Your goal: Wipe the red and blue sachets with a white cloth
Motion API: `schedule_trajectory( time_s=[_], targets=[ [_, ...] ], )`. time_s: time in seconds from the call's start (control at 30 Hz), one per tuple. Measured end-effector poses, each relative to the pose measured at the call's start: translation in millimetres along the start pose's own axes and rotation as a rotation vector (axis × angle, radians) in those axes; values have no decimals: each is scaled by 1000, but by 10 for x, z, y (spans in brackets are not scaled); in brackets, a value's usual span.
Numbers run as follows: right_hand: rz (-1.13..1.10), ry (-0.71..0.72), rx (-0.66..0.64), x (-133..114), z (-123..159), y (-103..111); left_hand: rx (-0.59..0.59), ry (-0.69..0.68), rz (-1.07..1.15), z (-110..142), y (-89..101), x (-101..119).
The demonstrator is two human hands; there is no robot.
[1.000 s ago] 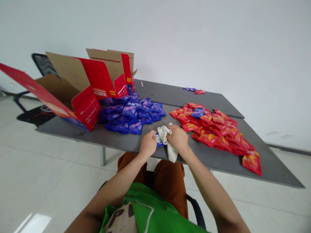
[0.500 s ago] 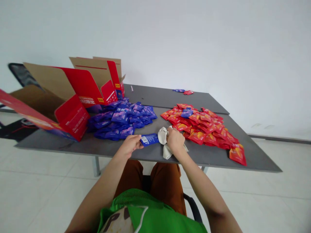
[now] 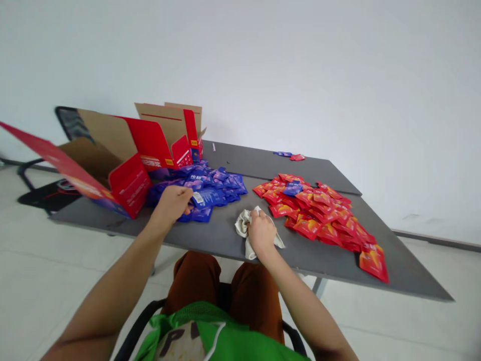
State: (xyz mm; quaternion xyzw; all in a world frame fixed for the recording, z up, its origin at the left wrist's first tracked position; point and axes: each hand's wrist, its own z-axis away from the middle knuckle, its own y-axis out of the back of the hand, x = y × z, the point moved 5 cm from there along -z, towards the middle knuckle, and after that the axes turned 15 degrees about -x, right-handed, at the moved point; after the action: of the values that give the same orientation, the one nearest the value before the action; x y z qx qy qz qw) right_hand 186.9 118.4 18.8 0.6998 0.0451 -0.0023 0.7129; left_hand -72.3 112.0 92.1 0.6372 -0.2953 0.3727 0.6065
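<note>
My left hand (image 3: pixel 173 203) is closed on the end of a blue sachet (image 3: pixel 207 198), its barcode side facing up. It holds the sachet over the front of a heap of blue sachets (image 3: pixel 231 184). My right hand (image 3: pixel 262 230) grips a crumpled off-white cloth (image 3: pixel 243 220) against the tabletop near the front edge. To the right of that hand spreads a heap of red sachets (image 3: pixel 308 225), with a single blue sachet (image 3: pixel 292 188) lying on top of it.
Open red cartons (image 3: pixel 130 186) stand along the left side of the grey table (image 3: pixel 218 235). Farther back lie a small blue packet (image 3: pixel 282 153) and a red packet (image 3: pixel 297 157). A black chair (image 3: pixel 41 193) is beyond the table's left end.
My left hand has carried the blue sachet leftward, away from the cloth and over the blue heap. My right hand keeps hold of the cloth, now lower on the table. The view has shifted slightly.
</note>
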Motion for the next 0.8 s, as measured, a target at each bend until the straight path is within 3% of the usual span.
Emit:
schedule_trajectory(
  time_s=[0.1,0.17,0.27,0.43,0.57,0.8],
  targets=[
    [15,12,37,-14,-4,-8,337,8,-602,5,354,395],
    [16,17,58,-7,12,-20,478,37,-872,-70,418,572],
    [1,5,74,18,59,-41,378,-1,-1082,-343,288,536],
    [-22,-26,92,52,132,-47,100,-127,-1239,-614,-77,65],
    [-45,-24,91,57,138,-46,64,-146,-1284,-584,-196,-104],
    [-92,-13,80,51,157,-49,47,-64,-1341,-512,-229,-56]
  ],
)
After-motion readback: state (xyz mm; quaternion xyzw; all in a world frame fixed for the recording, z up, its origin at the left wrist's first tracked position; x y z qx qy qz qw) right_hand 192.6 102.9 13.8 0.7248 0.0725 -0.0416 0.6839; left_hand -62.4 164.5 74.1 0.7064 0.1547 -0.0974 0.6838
